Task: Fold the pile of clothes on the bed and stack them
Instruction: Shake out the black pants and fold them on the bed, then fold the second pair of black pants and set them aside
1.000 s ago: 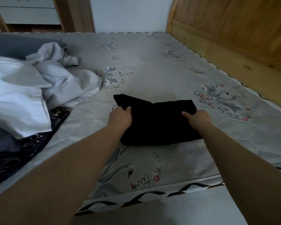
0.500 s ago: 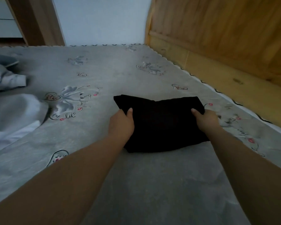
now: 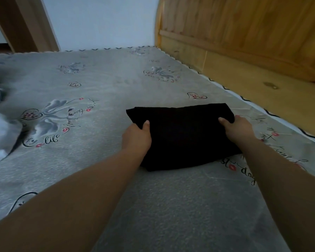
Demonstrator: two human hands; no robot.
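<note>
The folded black garment [image 3: 182,135] lies on the bed [image 3: 102,84] with its long axis running left to right, square to the person and just short of the wooden headboard [image 3: 244,42]. The left hand [image 3: 136,137] grips its left end and the right hand [image 3: 238,129] its right end, each with the thumb on top and the fingers curled under the edge. Both hands sit equally near, so any lift or slide must go evenly. The unfolded pile [image 3: 0,139] lies well apart at far left.

Open bed cover [image 3: 102,84] leftward; wooden headboard [image 3: 244,51] blocks right; pale cloth [image 3: 0,135], perhaps clothes, far left.
</note>
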